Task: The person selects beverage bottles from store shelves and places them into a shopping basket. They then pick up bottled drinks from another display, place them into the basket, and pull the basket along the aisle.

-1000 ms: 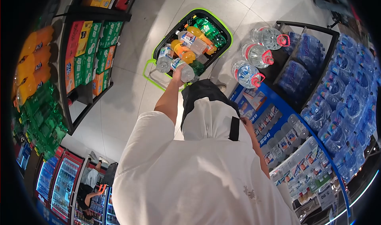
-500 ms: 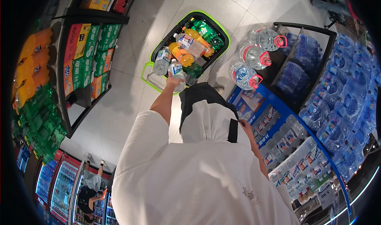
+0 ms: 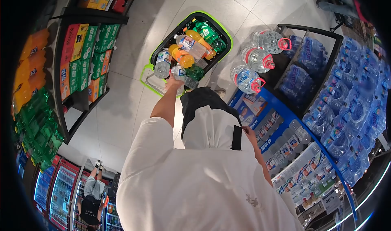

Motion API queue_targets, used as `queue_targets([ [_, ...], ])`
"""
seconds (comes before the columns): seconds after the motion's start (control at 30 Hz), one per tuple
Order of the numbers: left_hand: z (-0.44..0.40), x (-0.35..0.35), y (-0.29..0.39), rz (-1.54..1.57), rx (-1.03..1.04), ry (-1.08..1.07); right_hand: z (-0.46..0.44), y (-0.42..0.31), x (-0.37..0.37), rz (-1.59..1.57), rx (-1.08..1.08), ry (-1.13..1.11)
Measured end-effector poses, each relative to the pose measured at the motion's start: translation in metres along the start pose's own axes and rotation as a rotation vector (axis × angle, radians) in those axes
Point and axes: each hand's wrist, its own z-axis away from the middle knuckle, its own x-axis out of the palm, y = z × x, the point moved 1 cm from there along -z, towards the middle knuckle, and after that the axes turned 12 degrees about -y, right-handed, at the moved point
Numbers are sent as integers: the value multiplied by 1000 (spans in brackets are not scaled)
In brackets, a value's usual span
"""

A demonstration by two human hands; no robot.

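Observation:
A black basket [image 3: 226, 39] with a bright green rim stands on the floor, holding several bottles. My left hand [image 3: 174, 83] is closed round a clear bottle [image 3: 178, 72] with a white and blue label, at the basket's near left end. Beside it lies another clear bottle [image 3: 162, 64]. Orange bottles [image 3: 186, 60], a pale bottle [image 3: 191, 46] and green bottles [image 3: 209, 31] lie further in. My right hand [image 3: 247, 131] is low at my right side, near the black strap of the white bag or cloth; its fingers are mostly hidden.
Three large water bottles [image 3: 258, 59] with red handles stand right of the basket. Beyond are blue-wrapped water packs [image 3: 313, 52] and a blue display rack [image 3: 290, 109]. Shelves of boxed drinks [image 3: 83, 48] are at the left. Another person [image 3: 91, 202] stands by the fridges [image 3: 63, 194], lower left.
My left hand has shifted slightly left and down with the clear bottle, staying at the basket's near end. The other person by the fridges has changed posture. The whole view has drifted a little.

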Motion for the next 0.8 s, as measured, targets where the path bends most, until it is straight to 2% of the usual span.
queue_targets([
  [0.03,-1,3,1,59,15,-8,-1,0,-1,7,7,-5],
  [0.13,-21,25,2,446,150,141,3,0,-4,17,26,-24],
  [0.17,-42,36,3,590,136,158,6,-4,-4,12,26,-32],
  [0.3,-36,24,26,721,-125,58,7,13,-4,13,33,-7],
  [0.4,-19,5,36,636,-111,103,12,7,-4,-5,58,12],
  [0.47,-42,7,31,618,-108,91,14,0,-5,-9,46,-1],
  [0.6,-36,7,37,571,-87,99,16,12,-4,-41,26,5],
  [0.73,-31,19,30,406,43,138,17,16,0,-36,63,-3],
  [0.8,-34,34,22,479,105,155,12,24,4,-30,34,12],
])
